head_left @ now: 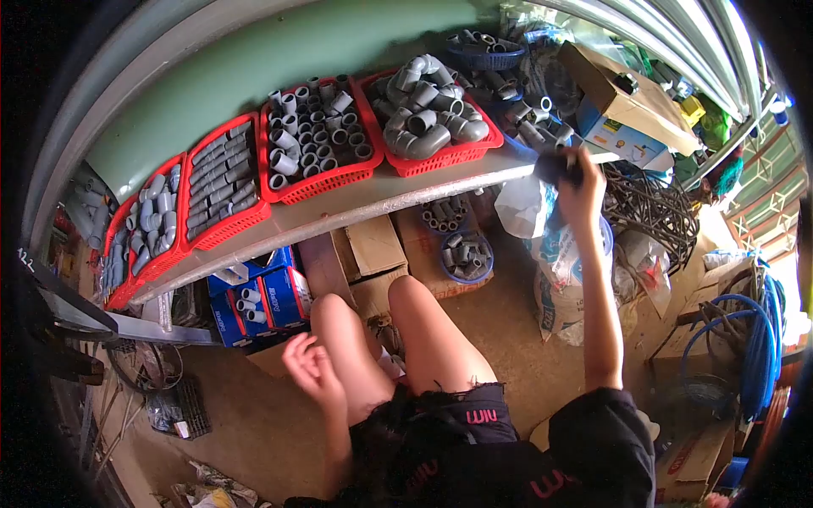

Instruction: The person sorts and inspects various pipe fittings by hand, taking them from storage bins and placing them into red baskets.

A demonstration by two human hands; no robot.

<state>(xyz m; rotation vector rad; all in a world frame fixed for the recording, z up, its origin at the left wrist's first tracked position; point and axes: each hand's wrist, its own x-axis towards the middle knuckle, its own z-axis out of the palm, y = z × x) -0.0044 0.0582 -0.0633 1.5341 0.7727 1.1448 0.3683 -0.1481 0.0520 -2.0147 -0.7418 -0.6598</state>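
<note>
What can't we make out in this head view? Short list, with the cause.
All head view:
- Dark thing at the right hand: identity lost to blur and shadow.
- Lowest fittings in the rightmost red basket: hidden by the elbows on top.
- Print on the sack: too small, creased.
- Overhead bars: upper ends cut off by the top edge.

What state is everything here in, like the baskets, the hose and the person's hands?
Left hand: empty, fingers loosely curled
Right hand: closed around a dark object, too unclear to identify
Rightmost red basket: heaped with gray pipe elbows
Red basket beside it: filled with short gray pipe fittings, many upright
Blue basket under the shelf: filled with gray fittings
Blue hose: coiled
Dark tubing: tangled
</note>
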